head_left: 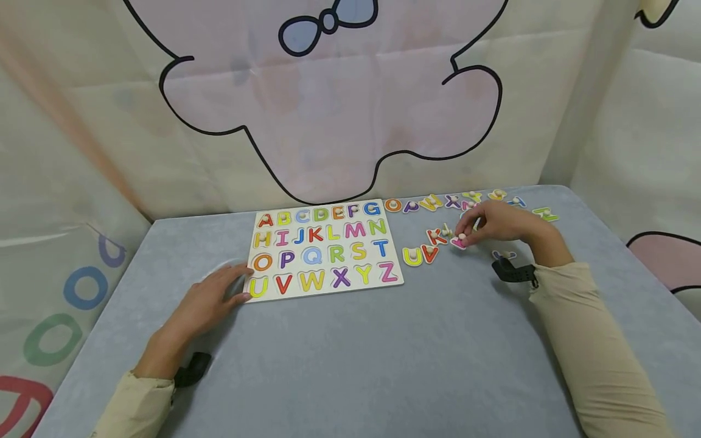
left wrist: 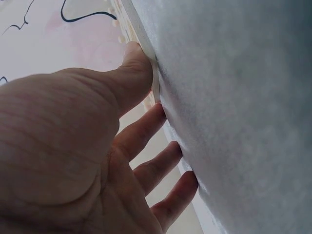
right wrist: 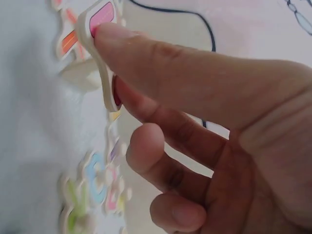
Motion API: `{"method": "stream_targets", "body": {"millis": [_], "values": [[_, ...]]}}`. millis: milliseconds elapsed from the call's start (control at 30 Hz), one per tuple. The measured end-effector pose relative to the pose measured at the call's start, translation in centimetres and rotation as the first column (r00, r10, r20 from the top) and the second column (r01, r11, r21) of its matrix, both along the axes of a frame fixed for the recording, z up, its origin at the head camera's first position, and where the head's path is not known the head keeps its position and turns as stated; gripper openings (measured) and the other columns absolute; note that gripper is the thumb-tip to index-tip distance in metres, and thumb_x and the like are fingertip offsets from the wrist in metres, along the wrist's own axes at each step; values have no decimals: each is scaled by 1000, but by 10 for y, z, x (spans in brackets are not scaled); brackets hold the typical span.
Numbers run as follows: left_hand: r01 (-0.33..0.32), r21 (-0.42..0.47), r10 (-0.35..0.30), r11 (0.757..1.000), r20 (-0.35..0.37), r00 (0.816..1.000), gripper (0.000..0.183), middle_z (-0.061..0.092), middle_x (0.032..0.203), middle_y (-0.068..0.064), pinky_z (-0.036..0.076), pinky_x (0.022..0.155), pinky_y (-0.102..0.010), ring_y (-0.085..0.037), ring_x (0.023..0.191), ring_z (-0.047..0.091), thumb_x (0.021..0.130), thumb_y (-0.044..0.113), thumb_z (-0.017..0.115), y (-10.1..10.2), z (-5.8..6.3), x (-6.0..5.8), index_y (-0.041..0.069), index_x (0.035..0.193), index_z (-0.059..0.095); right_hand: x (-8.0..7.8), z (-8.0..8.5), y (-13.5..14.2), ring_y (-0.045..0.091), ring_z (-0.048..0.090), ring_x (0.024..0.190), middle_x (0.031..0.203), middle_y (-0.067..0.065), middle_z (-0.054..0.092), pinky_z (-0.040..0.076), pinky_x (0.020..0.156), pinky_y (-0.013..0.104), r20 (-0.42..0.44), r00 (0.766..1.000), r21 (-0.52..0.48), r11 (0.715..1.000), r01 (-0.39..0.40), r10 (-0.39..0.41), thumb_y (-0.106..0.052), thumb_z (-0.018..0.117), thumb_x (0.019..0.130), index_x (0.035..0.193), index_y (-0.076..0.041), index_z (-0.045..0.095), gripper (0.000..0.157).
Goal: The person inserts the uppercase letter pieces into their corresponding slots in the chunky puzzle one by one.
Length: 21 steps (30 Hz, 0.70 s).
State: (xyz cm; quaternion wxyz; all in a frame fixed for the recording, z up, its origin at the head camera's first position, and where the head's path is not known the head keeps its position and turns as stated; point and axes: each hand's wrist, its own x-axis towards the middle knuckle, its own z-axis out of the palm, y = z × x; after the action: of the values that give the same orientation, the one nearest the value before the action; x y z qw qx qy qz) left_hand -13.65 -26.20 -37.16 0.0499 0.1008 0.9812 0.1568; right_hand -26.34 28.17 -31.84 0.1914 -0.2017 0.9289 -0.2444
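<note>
The right hand (head_left: pixel 495 222) pinches a pink letter piece (head_left: pixel 459 241), thumb hiding which letter; its pale edge curves. It is toward the tabletop's (head_left: pixel 339 365) back-right corner, beside the alphabet board (head_left: pixel 347 250). The left hand's (head_left: pixel 210 301) spread fingers touch the board's left edge.

White board (head_left: pixel 324 256) (its letters (head_left: pixel 314 233) multicoloured), pink piece (right wrist: pixel 102 14) edged in cream, blue-grey table (head_left: pixel 350 359), beige sleeves (head_left: pixel 591 340).

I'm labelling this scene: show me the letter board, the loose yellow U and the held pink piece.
Letter board (head_left: pixel 325 266), head view: bare surface between letters.
Yellow U (head_left: pixel 413 262), head view: lower curve.
Pink piece (right wrist: pixel 103 14), right wrist view: coloured face.
</note>
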Motion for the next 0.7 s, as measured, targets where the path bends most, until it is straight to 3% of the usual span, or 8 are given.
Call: {"method": "stream_targets", "body": {"millis": [300, 700], "values": [[-7, -8, 7, 1000, 3, 1000, 49, 48, 149, -19, 39, 98, -72, -44, 138, 42, 92, 23, 71, 0, -1, -1, 15, 136, 52, -1, 12, -15, 17, 56, 84, 90, 2, 67, 45, 63, 24, -41, 999, 1, 1000, 19, -19, -17, 80, 84, 101, -13, 75, 19], [19, 8, -19, 1000, -16, 1000, 47, 49, 149, -17, 39, 96, -72, -42, 138, 43, 93, 23, 70, -2, -1, -1, 14, 136, 52, -6, 5, -3, 16, 55, 80, 84, -1, 67, 42, 64, 26, -107, 992, 85, 993, 80, -71, -17, 81, 82, 96, -14, 76, 15]]}}
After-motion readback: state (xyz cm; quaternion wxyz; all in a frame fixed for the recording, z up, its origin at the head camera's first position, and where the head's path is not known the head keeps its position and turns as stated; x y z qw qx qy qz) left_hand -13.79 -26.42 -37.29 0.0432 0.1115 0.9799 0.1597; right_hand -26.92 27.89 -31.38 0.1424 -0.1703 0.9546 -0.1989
